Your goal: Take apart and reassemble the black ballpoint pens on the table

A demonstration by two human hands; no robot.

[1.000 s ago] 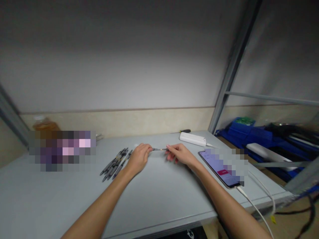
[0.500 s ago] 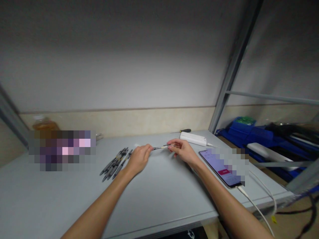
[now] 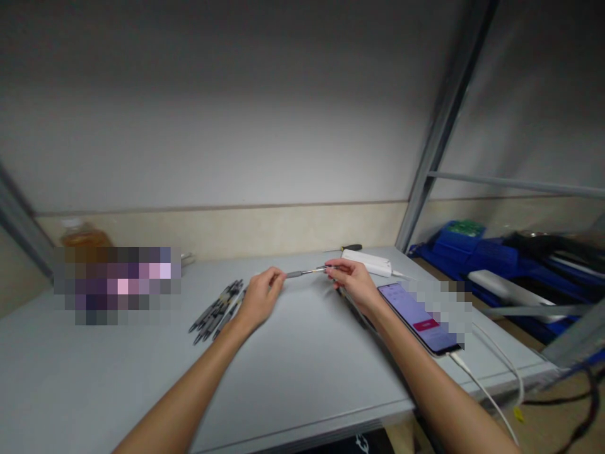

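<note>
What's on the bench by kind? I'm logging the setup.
Pen in both hands: 1
Pile of pens, too blurred to count: 1
Phone: 1
White power bank: 1
Screwdriver: 1
Bottle: 1
Total: 6

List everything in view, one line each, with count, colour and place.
pen: one, grey, held between both hands above the table
pens: a pile, dark grey, left of the left hand
table: one, light grey
phone: one, screen lit, right side, white cable plugged in
white box: one, back right
screwdriver: one, dark handle, by the wall
bottle: one, amber, back left
blue bins: several, right of the table
left hand: pinching the pen's left end
right hand: pinching the pen's right end
</note>
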